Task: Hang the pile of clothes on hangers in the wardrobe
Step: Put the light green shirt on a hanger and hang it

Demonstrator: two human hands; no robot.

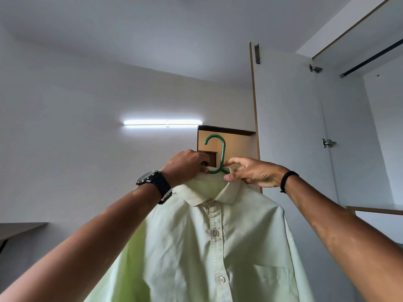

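Your left hand [187,163] grips the hanger [218,155]; your right hand [250,172] seemingly pinches the shirt [196,247] collar.

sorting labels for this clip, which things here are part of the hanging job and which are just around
Part of the job:
pale green shirt, on the hanger
green hanger
left hand, gripping the hanger
right hand, pinching the collar
wardrobe rail
wardrobe door

Just around:
tube light
wristwatch
black wristband
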